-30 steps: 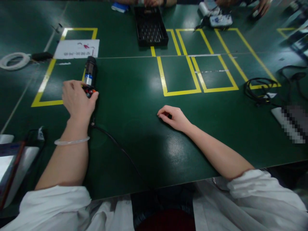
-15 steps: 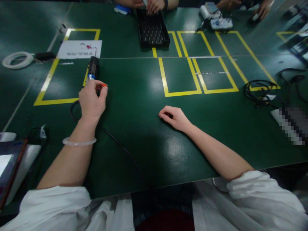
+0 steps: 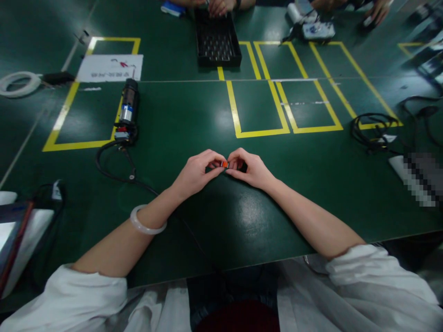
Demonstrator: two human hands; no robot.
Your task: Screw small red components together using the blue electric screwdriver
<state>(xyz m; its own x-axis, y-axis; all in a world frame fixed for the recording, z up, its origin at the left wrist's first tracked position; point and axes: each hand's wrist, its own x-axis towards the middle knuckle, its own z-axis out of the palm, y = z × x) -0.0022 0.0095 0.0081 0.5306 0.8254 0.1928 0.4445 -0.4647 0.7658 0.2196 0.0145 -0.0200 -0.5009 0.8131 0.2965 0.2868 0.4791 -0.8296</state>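
Note:
In front of me, my left hand point(image 3: 200, 171) pinches a small orange piece point(image 3: 224, 164) between thumb and fingertips. Its exact kind is too small to make out. My right hand point(image 3: 249, 167) rests on the table with curled fingers, its thumb and fingertips closed at the piece's right end. The fingertips of both hands almost touch. Farther left lies a dark cylindrical device point(image 3: 128, 103) with a silver-and-blue label. Red and grey parts show at its near end, and a black cable point(image 3: 104, 168) runs from there toward me.
Yellow tape point(image 3: 263, 134) outlines boxes on the green table point(image 3: 194, 110). A black tray point(image 3: 218, 60) stands at the far side by a co-worker's hands point(image 3: 221, 7). Left are a printed sheet point(image 3: 104, 69) and a white coil point(image 3: 20, 85); right, a coiled black cable point(image 3: 372, 133).
My left hand has left the cylindrical device and come right and toward me, carrying the orange piece to my right hand. The device stays lying on the table. My right hand has barely moved.

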